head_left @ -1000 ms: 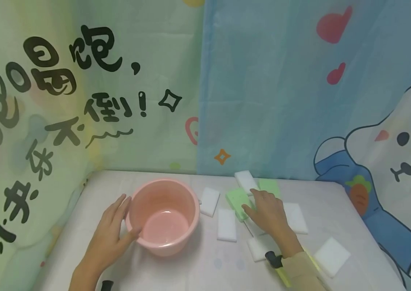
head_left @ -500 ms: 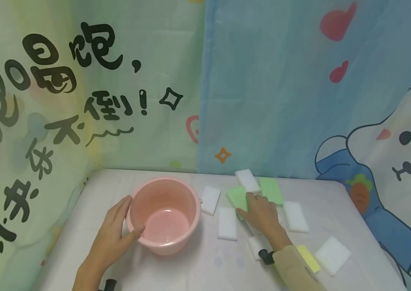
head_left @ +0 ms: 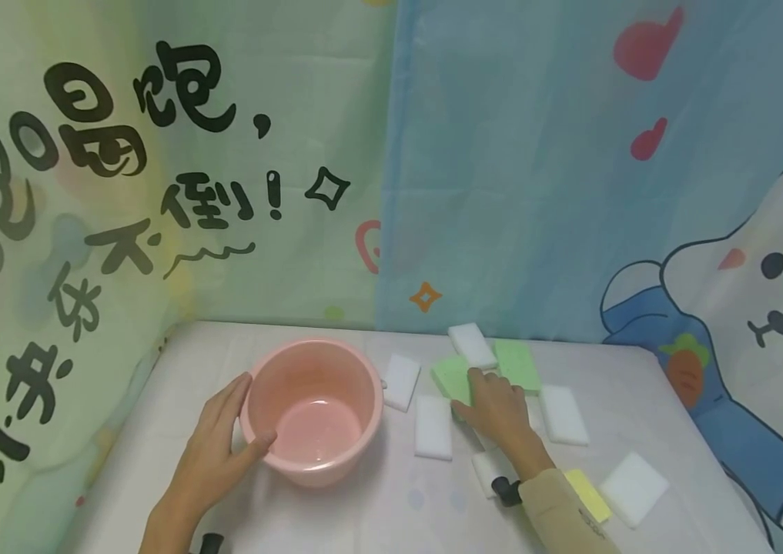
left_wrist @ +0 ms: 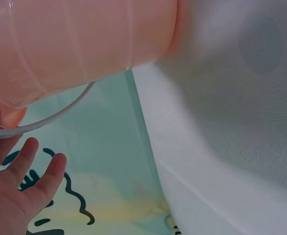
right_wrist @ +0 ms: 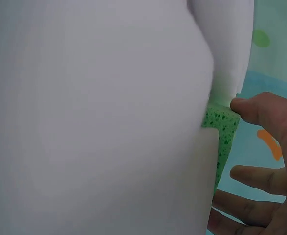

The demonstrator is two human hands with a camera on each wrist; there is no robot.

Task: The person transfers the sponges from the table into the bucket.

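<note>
My left hand [head_left: 207, 450] rests at the left rim of a pink bucket [head_left: 318, 435], its fingers fairly straight along the outside and the thumb over the rim. In the left wrist view these fingers are spread near the bucket's pale handle [left_wrist: 45, 120]. My right hand [head_left: 502, 408] pinches a green sponge [head_left: 452, 375] between thumb and fingers. The right wrist view shows the thumb at one end of this sponge [right_wrist: 224, 132] and fingers at the other; white sponges hide part of it.
Around the right hand lie several white sponges, one at the back [head_left: 472, 345], one near the bucket [head_left: 433, 428] and one farther right [head_left: 634, 489]. A second green sponge [head_left: 517, 365] lies behind the hand. A yellow sponge [head_left: 588, 495] is beside the right sleeve.
My right hand has shifted slightly left and down and closed on the green sponge. With the arm's shift, more of the yellow sponge shows. The left hand stays at the bucket.
</note>
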